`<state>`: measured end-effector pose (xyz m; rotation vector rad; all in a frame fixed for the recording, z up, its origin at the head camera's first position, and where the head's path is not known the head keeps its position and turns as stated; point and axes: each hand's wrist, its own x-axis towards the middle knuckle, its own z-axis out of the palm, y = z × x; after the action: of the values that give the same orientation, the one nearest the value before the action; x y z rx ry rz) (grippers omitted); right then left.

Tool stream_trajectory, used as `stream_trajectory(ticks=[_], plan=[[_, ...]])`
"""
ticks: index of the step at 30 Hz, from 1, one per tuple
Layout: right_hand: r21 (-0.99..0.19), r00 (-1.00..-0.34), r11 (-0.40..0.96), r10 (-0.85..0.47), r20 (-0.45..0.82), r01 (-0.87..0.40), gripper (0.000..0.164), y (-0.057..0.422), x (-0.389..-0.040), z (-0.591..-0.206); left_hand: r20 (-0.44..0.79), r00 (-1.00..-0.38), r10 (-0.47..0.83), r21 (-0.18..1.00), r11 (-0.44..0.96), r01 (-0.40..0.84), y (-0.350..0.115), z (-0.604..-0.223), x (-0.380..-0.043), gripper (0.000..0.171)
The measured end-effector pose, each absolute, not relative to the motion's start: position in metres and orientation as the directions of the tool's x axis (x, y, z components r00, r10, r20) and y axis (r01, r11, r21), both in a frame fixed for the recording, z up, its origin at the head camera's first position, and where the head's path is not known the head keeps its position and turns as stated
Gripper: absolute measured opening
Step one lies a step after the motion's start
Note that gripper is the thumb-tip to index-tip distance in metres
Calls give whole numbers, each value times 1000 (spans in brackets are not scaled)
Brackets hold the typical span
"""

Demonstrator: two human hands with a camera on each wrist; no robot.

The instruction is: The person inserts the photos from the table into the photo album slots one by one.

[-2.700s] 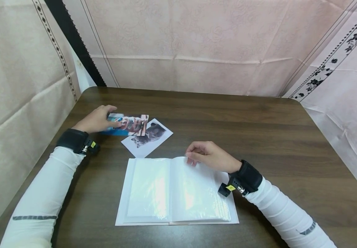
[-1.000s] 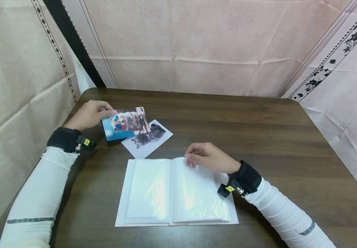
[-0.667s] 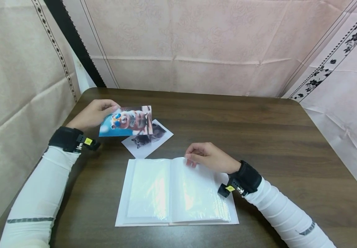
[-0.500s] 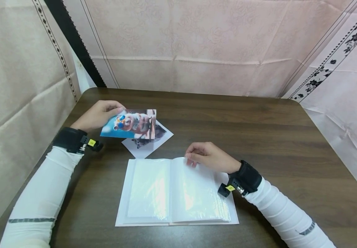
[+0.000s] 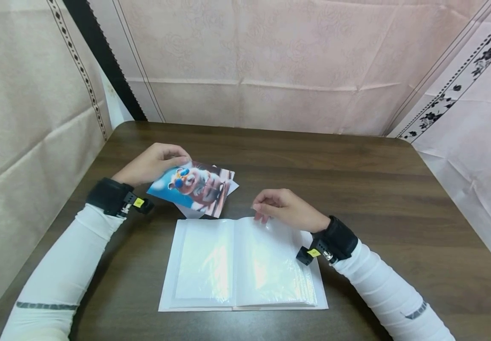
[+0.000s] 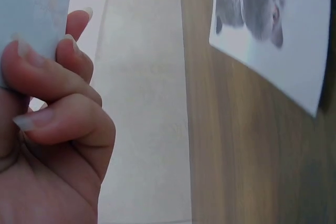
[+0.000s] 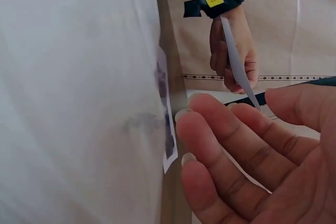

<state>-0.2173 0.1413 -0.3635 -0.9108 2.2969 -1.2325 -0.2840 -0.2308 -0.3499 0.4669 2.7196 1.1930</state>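
My left hand [image 5: 157, 163] pinches a photo [image 5: 194, 187] by its upper edge, held up off the table. It shows an animal in blue sunglasses on a blue ground. Beneath it lies a white-bordered photo of a grey cat [image 6: 262, 11], mostly covered by the first in the head view. A photo album [image 5: 204, 260] lies open with clear pocket pages. My right hand [image 5: 286, 208] is at the top edge of the right page, fingers loosely bent; in the right wrist view, thumb and fingers stand apart with nothing between them, beside the pale page [image 7: 79, 98].
The brown wooden table [image 5: 377, 199] has rounded far corners. Light cloth hangings [image 5: 292, 57] enclose it at the back and both sides. A black strip [image 5: 104, 61] runs down the back left.
My left hand has picked up the animal photo, raised it, then carried it right and nearer, turning it over the cat photo. The right hand has shifted only slightly; the album stays put.
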Motion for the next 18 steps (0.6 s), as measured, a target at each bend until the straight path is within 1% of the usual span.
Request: stream_trajectory(ticks=[4, 11, 18], plan=[[-850, -724, 394, -690, -21, -350, 25, 139, -221, -361, 4, -925, 380, 733, 628, 261, -221, -350, -281, 28], [-860, -740, 400, -672, -41, -316, 27, 131, -229, -357, 13, -875, 483, 710, 612, 348, -208, -349, -275, 27], [-869, -733, 398, -678, -63, -293, 25, 121, -233, -352, 20, -857, 515, 721, 586, 369, -196, -347, -268, 24]])
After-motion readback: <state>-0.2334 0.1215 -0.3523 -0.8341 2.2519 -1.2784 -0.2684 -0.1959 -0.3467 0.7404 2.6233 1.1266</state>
